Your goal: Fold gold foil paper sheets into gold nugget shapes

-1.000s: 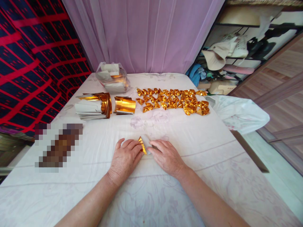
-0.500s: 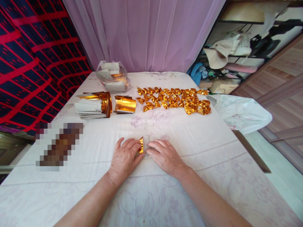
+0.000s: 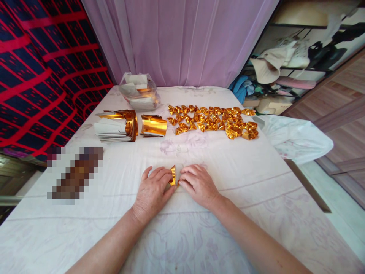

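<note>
Head view, left to right. Far left: red-and-navy patterned fabric hanging, beside it a pale purple sheer curtain across the back. The white floral-print cloth-covered table fills most of the view. On its left part a pixelated brown patch. Behind that, a stack of white-backed gold foil paper sheets, curled at the edge, and just beside it a smaller curled gold foil sheet bundle. Further back, a clear plastic bag of paper sheets. To the right of centre, a spread of folded gold foil ingot shapes in rough rows. Off the right table edge, a white plastic bag; behind it dark shelves with hats and clutter, wooden panelling at far right.

Near centre front, left hand and right hand lie palm-down on the cloth, fingertips meeting on a small partly folded gold foil paper piece. Both pinch and press it between fingertips against the table; the paper stands up slightly between them.

Against the earlier frame: the hands have closed in tighter, less white paper shows by the right hand, and the fold looks more compact. The view has shifted slightly, everything else unmoved.
</note>
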Action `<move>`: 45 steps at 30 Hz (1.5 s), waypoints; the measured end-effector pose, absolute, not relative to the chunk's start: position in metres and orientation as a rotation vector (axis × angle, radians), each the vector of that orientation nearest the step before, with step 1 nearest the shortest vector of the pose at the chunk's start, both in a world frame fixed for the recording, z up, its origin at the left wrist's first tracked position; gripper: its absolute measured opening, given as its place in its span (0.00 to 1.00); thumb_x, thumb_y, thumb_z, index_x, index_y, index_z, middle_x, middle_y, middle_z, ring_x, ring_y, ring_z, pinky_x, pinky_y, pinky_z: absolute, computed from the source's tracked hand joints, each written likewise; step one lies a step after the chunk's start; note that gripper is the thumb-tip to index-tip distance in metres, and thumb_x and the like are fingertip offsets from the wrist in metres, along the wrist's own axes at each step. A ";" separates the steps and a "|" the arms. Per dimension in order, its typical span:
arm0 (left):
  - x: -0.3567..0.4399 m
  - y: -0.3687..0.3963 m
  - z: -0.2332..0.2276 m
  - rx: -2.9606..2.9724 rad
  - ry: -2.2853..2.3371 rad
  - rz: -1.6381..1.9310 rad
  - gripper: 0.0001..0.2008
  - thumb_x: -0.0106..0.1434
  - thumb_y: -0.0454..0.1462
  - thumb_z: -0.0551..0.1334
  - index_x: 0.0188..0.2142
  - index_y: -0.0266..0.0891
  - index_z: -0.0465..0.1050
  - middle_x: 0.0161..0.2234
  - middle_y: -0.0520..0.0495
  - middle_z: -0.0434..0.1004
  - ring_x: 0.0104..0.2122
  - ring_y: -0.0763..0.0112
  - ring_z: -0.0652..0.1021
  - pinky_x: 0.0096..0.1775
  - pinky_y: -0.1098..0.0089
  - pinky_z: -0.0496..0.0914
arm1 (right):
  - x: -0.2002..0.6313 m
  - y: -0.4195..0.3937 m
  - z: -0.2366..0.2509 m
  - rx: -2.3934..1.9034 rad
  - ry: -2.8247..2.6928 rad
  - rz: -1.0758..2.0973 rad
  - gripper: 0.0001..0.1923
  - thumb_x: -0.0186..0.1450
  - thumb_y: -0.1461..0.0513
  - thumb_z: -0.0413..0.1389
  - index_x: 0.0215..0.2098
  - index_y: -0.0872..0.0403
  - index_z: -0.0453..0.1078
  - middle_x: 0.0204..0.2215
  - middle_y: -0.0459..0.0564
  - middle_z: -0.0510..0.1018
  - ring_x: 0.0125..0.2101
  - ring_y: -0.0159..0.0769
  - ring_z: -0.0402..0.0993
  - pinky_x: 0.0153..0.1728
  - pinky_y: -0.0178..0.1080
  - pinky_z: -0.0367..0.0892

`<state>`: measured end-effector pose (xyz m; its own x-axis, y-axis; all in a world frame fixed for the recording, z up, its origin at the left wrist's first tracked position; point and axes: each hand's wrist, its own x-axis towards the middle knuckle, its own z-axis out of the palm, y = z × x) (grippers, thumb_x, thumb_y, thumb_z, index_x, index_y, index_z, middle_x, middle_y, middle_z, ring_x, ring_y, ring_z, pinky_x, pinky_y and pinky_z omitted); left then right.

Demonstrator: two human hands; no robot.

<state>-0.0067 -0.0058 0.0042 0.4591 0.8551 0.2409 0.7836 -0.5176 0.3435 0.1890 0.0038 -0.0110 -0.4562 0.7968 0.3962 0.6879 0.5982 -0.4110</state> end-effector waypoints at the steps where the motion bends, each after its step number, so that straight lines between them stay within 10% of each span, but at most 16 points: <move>1: -0.007 -0.006 0.004 2.518 1.434 0.575 0.07 0.65 0.38 0.61 0.43 0.43 0.73 0.47 0.47 0.79 0.51 0.57 0.75 0.57 0.49 0.58 | 0.188 0.005 -0.012 -1.180 -2.261 0.268 0.05 0.65 0.64 0.59 0.31 0.52 0.72 0.36 0.49 0.77 0.38 0.39 0.71 0.40 0.43 0.65; 45: 0.001 -0.006 0.005 2.415 1.518 0.584 0.07 0.61 0.38 0.64 0.39 0.43 0.74 0.45 0.47 0.79 0.50 0.57 0.75 0.59 0.48 0.56 | 0.185 0.005 -0.016 -1.304 -2.199 0.384 0.04 0.61 0.63 0.63 0.32 0.51 0.71 0.38 0.48 0.76 0.40 0.40 0.70 0.42 0.44 0.62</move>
